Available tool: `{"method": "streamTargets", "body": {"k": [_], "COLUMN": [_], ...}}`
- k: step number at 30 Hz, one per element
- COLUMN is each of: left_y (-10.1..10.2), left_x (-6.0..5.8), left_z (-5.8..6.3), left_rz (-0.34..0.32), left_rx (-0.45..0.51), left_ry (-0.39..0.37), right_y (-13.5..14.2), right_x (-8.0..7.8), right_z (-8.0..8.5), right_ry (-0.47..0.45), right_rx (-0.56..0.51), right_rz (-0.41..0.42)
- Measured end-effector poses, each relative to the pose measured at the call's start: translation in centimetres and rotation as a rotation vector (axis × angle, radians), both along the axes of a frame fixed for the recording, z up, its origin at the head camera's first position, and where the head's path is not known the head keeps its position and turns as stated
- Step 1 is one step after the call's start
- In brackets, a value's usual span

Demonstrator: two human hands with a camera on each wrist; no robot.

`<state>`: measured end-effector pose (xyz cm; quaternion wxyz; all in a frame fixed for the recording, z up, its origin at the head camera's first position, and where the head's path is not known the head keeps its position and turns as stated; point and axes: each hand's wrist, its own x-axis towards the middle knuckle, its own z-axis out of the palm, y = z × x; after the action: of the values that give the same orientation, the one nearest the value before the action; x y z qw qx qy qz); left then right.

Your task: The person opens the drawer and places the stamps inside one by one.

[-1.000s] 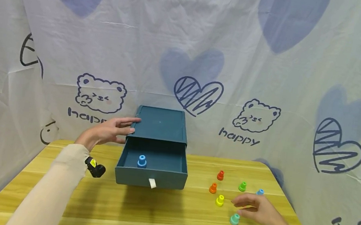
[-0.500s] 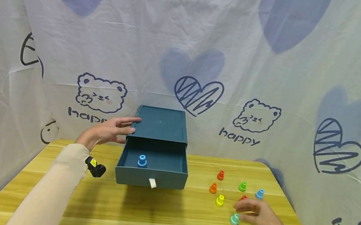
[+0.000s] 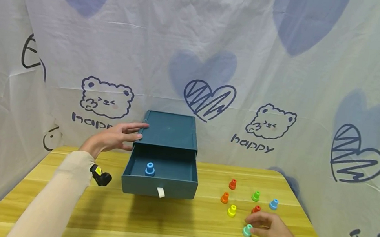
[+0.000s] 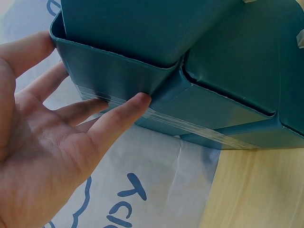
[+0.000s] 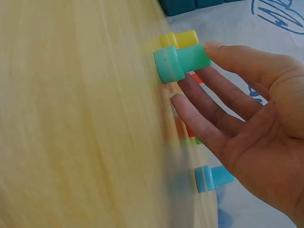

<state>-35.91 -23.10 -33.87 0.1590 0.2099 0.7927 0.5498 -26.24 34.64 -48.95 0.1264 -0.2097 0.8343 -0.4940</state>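
Note:
A teal drawer unit (image 3: 170, 130) stands on the table with its front drawer (image 3: 177, 190) pulled out; one blue stepped peg (image 3: 149, 169) stands inside the drawer. My left hand (image 3: 113, 137) rests its fingertips against the unit's left side and top edge, fingers spread, as the left wrist view also shows. At the right, my right hand (image 3: 270, 229) is around a mint-green stepped peg (image 5: 178, 61) standing on the table. The thumb tip is right at the peg's narrow top, and the other fingers reach behind it, loosely bent.
Beyond the right hand stand other pegs: red (image 3: 233, 184), orange (image 3: 224, 197), yellow (image 3: 232, 210), green (image 3: 256, 196), light blue (image 3: 273, 204) and a second red peg (image 3: 256, 209). A white printed cloth (image 3: 172, 33) hangs behind the wooden table (image 3: 179, 232).
My right hand has moved slightly down and toward me, its thumb coming to the mint-green peg and uncovering the light blue and second red pegs. My left hand has stayed put.

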Motion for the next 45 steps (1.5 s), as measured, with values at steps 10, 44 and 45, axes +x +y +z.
{"method": "streamTargets", "body": {"k": [10,44,45], "left_y": [0.0,0.0,0.0], "left_x": [0.0,0.0,0.0], "left_z": [0.0,0.0,0.0], "left_rz": [0.015,0.003,0.003], "left_rx": [0.000,-0.002,0.000], "left_ry": [-0.010,0.004,0.003], "right_y": [0.0,-2.2,-2.4], "right_x": [-0.3,-0.4,-0.5], "right_z": [-0.5,2.2,2.5], "right_ry": [0.004,0.052,0.060], "right_rx": [-0.010,0.027,0.025], "right_rz": [0.030,-0.096,-0.096]}}
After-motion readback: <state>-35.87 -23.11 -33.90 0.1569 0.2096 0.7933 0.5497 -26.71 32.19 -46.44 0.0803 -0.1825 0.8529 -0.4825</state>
